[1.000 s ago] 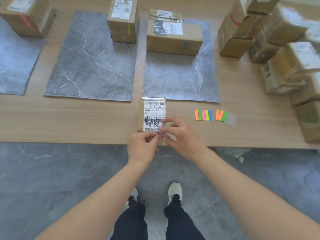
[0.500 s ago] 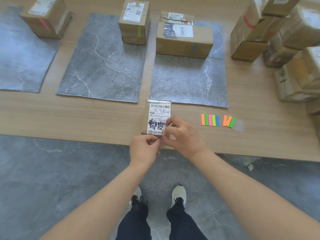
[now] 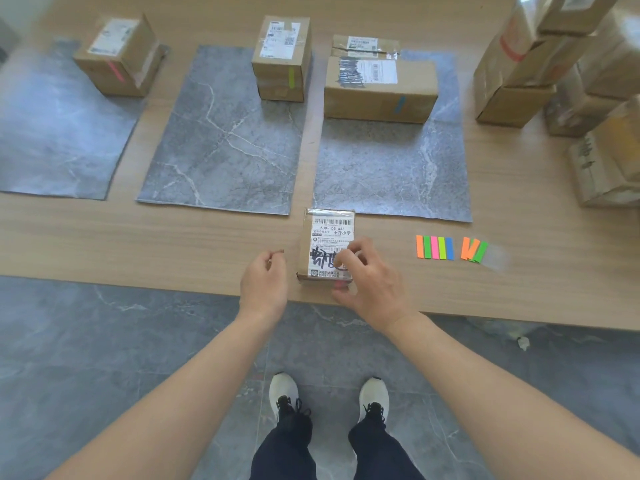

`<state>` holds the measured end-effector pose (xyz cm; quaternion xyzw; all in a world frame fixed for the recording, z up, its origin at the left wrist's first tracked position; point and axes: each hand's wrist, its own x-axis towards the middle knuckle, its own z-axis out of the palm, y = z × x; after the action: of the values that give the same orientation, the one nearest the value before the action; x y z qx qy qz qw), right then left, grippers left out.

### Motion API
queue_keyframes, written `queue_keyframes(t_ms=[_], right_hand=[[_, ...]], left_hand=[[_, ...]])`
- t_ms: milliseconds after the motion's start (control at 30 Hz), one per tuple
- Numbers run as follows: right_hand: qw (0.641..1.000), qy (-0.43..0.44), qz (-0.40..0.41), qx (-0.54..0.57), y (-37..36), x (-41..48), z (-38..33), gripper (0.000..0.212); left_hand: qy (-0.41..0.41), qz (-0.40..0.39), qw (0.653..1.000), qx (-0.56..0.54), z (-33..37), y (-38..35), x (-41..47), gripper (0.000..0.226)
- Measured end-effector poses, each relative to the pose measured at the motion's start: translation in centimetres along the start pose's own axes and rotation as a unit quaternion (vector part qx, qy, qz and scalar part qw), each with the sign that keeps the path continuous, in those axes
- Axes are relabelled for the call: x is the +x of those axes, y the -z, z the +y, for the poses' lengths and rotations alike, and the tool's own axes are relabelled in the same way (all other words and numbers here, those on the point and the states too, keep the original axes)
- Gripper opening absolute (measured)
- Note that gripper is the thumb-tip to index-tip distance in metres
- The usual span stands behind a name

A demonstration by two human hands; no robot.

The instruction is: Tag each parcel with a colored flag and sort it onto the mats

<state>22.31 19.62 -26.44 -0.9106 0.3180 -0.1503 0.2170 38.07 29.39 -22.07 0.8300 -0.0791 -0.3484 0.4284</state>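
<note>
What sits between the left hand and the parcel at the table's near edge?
Nothing. In the head view, a narrow strip of bare table separates the left hand from the parcel, and they do not touch.

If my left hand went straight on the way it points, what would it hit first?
Probably the left side of the small parcel; the left hand angles forward and right, though depth is unclear.

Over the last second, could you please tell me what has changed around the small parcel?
The left hand has let go and drawn left, clear of the small parcel, fingers curled. The right hand still grips its near end. Parcel, flags and mats stayed put.
</note>
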Motion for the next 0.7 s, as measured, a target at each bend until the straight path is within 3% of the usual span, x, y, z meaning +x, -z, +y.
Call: queue_keyframes(t_ms=[100,200,300,400,700], right_hand=[[0.973,-0.175,0.021,0.148,1.2,0.2,-1.0,0.053],[0.887,-0.339,-0.001,0.313,2.2,1.5,-1.7,0.062],[0.816,-0.395,-0.033,0.42,1.8,2.4,-2.2,0.055],[0.799,-0.399,-0.02,0.45,1.6,2.8,-2.8,0.04],[0.806,-0.407,0.005,0.431,4.7,4.9,-6.1,0.037]], left_hand=[[0.016,-0.055,0.997,-0.053,1.6,-0.4,-0.3,0.028],[0.026,-0.078,0.993,-0.083,2.2,-0.8,-0.2,0.029],[0.029,-0.107,0.988,-0.108,2.6,-1.0,0.0,0.03],[0.024,-0.136,0.982,-0.126,3.2,-1.2,-0.1,0.039],[-0.012,-0.142,0.981,-0.133,6.2,1.0,-0.2,0.039]])
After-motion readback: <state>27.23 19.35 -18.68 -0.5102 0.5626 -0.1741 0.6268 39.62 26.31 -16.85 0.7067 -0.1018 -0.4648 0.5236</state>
